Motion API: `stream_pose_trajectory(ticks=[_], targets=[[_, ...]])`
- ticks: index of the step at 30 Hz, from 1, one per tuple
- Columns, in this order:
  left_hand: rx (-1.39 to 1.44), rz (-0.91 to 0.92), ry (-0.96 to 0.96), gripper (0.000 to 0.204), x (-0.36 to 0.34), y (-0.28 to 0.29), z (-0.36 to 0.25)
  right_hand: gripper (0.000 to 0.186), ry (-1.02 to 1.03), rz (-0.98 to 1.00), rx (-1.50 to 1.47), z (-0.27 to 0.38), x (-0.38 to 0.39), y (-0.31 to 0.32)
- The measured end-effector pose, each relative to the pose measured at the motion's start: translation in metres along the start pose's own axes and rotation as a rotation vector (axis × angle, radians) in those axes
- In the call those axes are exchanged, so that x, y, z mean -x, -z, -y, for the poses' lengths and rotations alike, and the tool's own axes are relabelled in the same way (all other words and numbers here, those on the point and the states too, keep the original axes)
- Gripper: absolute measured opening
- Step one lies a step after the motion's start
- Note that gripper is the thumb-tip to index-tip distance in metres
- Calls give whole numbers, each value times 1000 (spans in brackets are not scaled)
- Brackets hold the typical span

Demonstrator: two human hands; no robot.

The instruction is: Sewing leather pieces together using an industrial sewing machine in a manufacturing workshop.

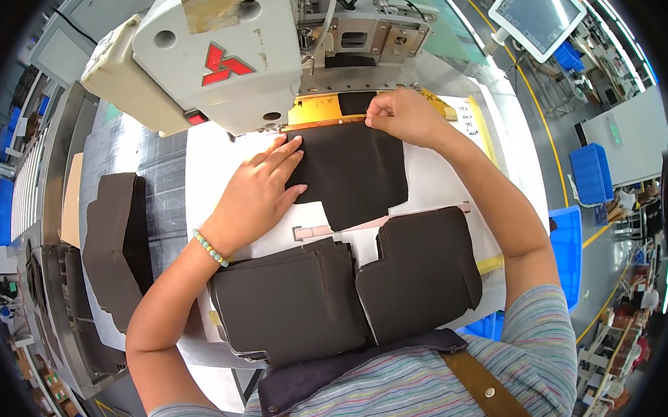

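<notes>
A dark, thin sheet-like panel lies under the sewing machine head, its far edge against a yellow plate with an orange front edge. My left hand rests on the panel's left side, fingers stretched out and slightly spread. Where panel and plate meet, my right hand has thumb and fingertips pressed together; whatever they pinch is hidden. Two stacks of similar dark panels lie nearer me, a left stack and a right stack.
Another folded dark stack stands on the table's left. A pinkish strip lies across the white work surface. A touchscreen is mounted at far right. Blue bins stand beyond my right arm.
</notes>
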State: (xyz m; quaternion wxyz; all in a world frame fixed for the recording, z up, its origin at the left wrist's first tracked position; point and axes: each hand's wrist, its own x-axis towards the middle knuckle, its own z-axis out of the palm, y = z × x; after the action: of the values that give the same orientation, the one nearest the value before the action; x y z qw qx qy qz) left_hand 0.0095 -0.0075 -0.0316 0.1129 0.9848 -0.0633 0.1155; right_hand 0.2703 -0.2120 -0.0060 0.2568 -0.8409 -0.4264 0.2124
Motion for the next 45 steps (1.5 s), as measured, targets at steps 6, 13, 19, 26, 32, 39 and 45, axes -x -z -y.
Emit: stream_pose_trajectory(ticks=[6, 13, 19, 26, 32, 39, 45], targets=[[93, 6, 33, 50, -2, 5, 4, 22, 85, -161, 196, 9, 7, -12], [37, 8, 39, 51, -10, 7, 4, 23, 69, -156, 236, 9, 2, -11], [-19, -11, 26, 54, -10, 3, 0, 27, 148, -304, 291, 5, 14, -11], [-84, 29, 4, 55, -13, 5, -6, 30, 510, -403, 217, -21, 67, -1], [-144, 39, -193, 57, -37, -6, -10, 51, 606, -237, 340, -43, 82, -27], [-87, 60, -284, 59, -73, -6, -21, 58, 595, -197, 352, -47, 80, -31], [-60, 97, -298, 58, -78, -6, -21, 53, 666, -196, 369, -41, 79, -27]])
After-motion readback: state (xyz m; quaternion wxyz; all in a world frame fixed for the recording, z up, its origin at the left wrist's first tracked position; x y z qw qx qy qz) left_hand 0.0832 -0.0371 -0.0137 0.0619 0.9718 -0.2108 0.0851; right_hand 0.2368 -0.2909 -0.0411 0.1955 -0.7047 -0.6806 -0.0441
